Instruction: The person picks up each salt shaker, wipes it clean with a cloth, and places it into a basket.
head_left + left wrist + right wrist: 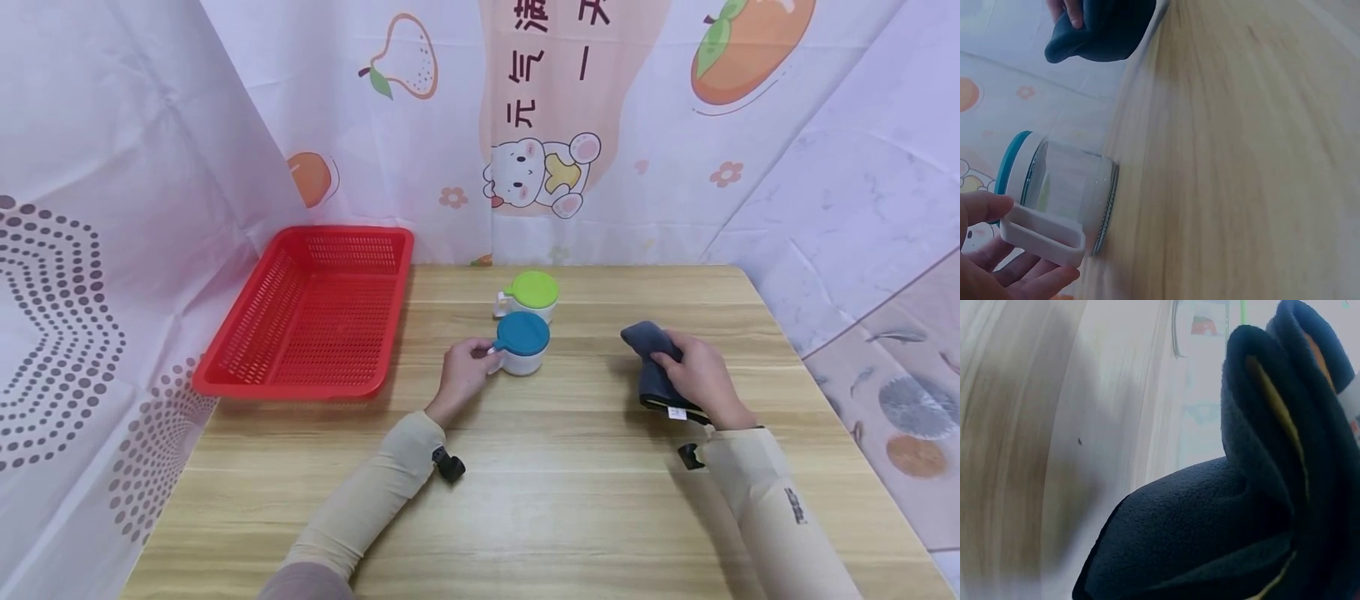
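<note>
A clear glass jar with a white handle and a blue lid (522, 333) stands on the table. My left hand (463, 372) holds it by the white handle (1041, 234), thumb at the top of the handle near the lid and fingers below. Just behind it is a like jar with a green lid (535, 289), its handle also to the left. On the right, my right hand (701, 377) grips a folded dark blue-grey cloth (654, 362) with a white tag, held above the tabletop. The cloth's folds, with yellow edging, fill much of the right wrist view and hide the right fingers there.
A red plastic basket (300, 390) with perforated walls sits at the table's back left. The wood-grain table (570, 492) ends at a printed curtain (450, 142) behind, with more curtain at both sides. A black wrist strap piece (448, 465) hangs by the left sleeve.
</note>
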Available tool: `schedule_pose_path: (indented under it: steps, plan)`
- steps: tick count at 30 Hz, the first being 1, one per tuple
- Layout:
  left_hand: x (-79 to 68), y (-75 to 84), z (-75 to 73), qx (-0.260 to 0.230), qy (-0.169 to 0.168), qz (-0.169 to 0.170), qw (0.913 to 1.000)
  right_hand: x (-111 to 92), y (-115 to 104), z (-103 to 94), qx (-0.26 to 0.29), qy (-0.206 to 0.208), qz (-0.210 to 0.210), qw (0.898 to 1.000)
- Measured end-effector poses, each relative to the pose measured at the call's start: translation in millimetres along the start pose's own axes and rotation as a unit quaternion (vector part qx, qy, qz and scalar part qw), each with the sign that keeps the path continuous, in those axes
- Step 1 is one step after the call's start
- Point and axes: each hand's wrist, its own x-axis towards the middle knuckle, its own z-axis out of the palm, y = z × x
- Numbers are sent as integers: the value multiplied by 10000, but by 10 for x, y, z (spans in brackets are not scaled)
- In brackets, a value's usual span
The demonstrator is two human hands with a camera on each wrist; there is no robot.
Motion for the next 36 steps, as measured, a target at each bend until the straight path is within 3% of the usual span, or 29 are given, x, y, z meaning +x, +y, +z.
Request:
schedule_pose_path:
  steps: [24, 36]
  plan:
    - [-48, 59, 126, 87, 58, 67, 9999, 32, -226, 68, -9, 33, -192, 9998]
    - [-64, 74, 125, 285, 38, 143, 9995, 26, -476, 285, -109, -100, -608, 9980]
